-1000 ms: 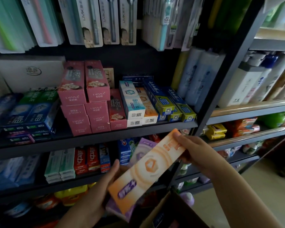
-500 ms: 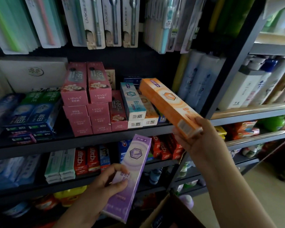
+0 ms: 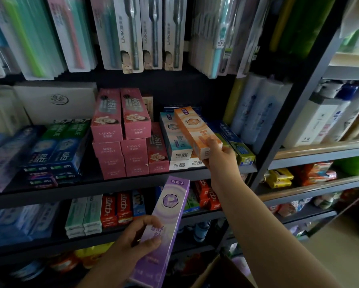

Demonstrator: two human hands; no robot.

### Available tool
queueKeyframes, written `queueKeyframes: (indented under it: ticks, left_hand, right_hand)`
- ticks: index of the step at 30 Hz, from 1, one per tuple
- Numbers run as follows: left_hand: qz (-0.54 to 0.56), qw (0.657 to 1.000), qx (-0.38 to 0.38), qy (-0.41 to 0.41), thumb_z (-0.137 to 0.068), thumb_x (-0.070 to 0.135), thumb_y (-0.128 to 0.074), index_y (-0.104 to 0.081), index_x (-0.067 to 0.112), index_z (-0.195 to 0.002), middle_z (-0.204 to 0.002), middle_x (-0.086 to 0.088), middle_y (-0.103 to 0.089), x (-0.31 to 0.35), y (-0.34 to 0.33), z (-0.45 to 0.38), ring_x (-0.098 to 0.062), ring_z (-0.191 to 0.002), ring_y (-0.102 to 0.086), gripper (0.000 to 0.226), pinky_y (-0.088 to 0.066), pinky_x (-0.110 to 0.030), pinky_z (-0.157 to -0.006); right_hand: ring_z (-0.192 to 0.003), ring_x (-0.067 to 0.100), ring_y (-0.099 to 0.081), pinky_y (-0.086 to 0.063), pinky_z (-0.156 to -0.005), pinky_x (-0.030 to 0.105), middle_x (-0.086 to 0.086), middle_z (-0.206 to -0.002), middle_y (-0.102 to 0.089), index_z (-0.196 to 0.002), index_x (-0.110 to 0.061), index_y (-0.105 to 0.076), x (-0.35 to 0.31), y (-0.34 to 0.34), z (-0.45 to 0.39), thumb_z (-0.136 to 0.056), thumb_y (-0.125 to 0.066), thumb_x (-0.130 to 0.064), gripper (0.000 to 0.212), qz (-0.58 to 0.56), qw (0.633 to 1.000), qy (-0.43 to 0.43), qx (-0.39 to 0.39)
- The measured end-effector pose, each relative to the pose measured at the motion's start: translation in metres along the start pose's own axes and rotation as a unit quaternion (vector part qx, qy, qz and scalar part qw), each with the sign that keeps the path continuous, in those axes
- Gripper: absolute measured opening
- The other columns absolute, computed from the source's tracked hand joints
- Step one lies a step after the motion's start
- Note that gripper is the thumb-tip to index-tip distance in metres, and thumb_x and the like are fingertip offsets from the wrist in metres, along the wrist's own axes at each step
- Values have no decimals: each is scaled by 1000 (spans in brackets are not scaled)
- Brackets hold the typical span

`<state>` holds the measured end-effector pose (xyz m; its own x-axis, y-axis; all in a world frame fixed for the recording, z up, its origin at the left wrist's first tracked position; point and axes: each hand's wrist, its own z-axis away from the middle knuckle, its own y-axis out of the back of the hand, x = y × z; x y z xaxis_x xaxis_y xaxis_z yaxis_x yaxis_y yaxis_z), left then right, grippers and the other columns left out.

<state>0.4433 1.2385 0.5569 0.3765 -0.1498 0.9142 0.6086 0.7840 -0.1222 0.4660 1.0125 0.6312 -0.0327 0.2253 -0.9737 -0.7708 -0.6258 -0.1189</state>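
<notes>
"At the front edge of the middle shelf (image 3: 87, 189), what are the right hand's (image 3: 218, 157) fingers (image 3: 210, 142) doing?"

"Curled round the near end of the orange box (image 3: 192, 129) — one on its top face, the rest beneath. Its long axis runs away from the fingers, up and back toward the shelf's rear, so it would go in end first."

"Where does it lie?"

"Over a low stack, against the light-blue box (image 3: 170, 135) on its left, with blue-and-yellow boxes (image 3: 235, 142) just to its right. I'd judge a straight push along that axis seats it."

"And the left hand (image 3: 137, 240)?"

"Lower, well apart, gripping the purple box (image 3: 167, 217), which tilts up in front of the lower shelf (image 3: 49, 244). The right hand is much nearer the slot."

"Around them?"

"Pink boxes (image 3: 120, 115) stacked mid-shelf, toothbrush packs (image 3: 133, 34) hanging above, bottles (image 3: 323, 119) on the next rack, and a cardboard carton (image 3: 216, 273) — only its rim shows — at the bottom."
</notes>
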Motion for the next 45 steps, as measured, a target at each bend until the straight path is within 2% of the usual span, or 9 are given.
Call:
queueKeyframes:
  ticks: [7, 13, 17, 19, 23, 28, 38, 42, 45]
  left_hand:
    - [39, 999, 14, 12, -86, 1, -59, -59, 9, -102, -102, -2, -68, 3, 3, 3, -11, -72, -71, 18, -53, -20, -54]
    - [63, 998, 11, 12, -85, 2, -62, -67, 22, -82, -100, -9, -70, 5, 4, 6, -32, -74, -65, 20, -52, -35, -60]
    - [62, 998, 12, -3, -84, 4, -63, -67, 23, -81, -99, -9, -70, 10, 1, 8, -35, -78, -65, 20, -53, -38, -64]
    - [56, 998, 14, -10, -85, 5, -62, -66, 23, -82, -97, -7, -71, 12, 0, 10, -35, -78, -65, 19, -53, -37, -64]
    - [58, 998, 16, -18, -85, 5, -61, -67, 25, -79, -96, -5, -71, 15, 0, 13, -32, -74, -67, 22, -53, -36, -61]
    - [62, 998, 17, -24, -84, 4, -61, -67, 26, -77, -96, -4, -72, 14, 1, 15, -30, -73, -67, 23, -53, -36, -60]
    - [68, 997, 19, -32, -84, 3, -61, -66, 25, -79, -92, 1, -73, 14, 2, 16, -29, -70, -69, 24, -54, -33, -55]
    - [51, 998, 22, -31, -86, 5, -61, -65, 25, -83, -93, 1, -73, 15, 2, 15, -30, -72, -68, 21, -54, -35, -58]
    - [32, 999, 24, -32, -88, 8, -61, -65, 27, -85, -93, 2, -72, 15, 1, 15, -30, -74, -68, 20, -53, -37, -61]
  right_hand:
    - [-90, 19, -65, -55, -75, 32, 7, -104, -63, -129, -14, -43, 6, -9, -12, -90, -59, -42, 51, 2, 1000, -23, 13]
    - [-88, 19, -68, -57, -79, 36, 5, -102, -67, -125, -15, -49, 9, -9, -19, -81, -66, -56, 63, 35, 999, -12, 18]
    - [-81, 19, -65, -50, -58, 30, 5, -108, -62, -121, -27, -43, 15, -6, -16, -84, -59, -60, 53, 58, 998, 6, 35]
    - [-75, 18, -59, -46, -59, 30, 10, -112, -62, -117, -31, -44, 22, -3, -16, -82, -60, -61, 48, 66, 997, 12, 40]
    - [-73, 17, -59, -49, -57, 26, 10, -106, -62, -121, -21, -43, 32, 1, -14, -88, -60, -42, 43, -22, 998, -39, 35]
    - [-75, 13, -65, -56, -72, 26, 6, -97, -65, -121, -15, -50, 35, -1, -17, -91, -62, -31, 36, -63, 997, -41, 35]
    - [-73, 8, -69, -53, -57, 17, 9, -106, -69, -116, -7, -55, 33, -8, -30, -87, -70, -28, 39, -74, 994, -53, 59]
    - [-77, 10, -70, -56, -63, 19, 8, -104, -69, -115, -7, -57, 30, -6, -27, -85, -72, -25, 37, -81, 994, -50, 51]
    - [-79, 12, -69, -58, -77, 27, 6, -94, -67, -116, -8, -54, 27, 1, -17, -87, -70, -19, 35, -68, 997, -15, 39]
